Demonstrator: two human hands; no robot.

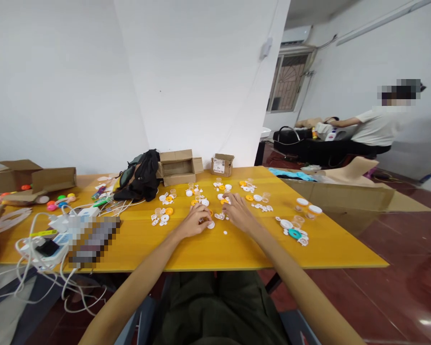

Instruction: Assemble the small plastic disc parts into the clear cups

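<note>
My left hand [197, 222] rests low over the yellow table, its fingers bent and drawn together beside a flat white disc [210, 224]. Whatever lies between those fingertips is too small to make out. To its right, my right hand [237, 211] reaches down with bent, slightly parted fingers over an orange-and-white plastic part [223, 201]; I see nothing held there. White perforated plastic pieces [220, 216] lie between the hands. A small white round piece [225, 233] is nearer to me. Behind the left hand is a white wheel-like disc [205, 202].
Groups of plastic parts surround the hands, one with a teal ring [294, 234]. Two lidded tubs [313, 212] stand right. Cardboard boxes [177, 167] and a dark bag [140, 177] are behind. Power strips [73, 218] with cables lie left. Another person [379, 127] sits far right.
</note>
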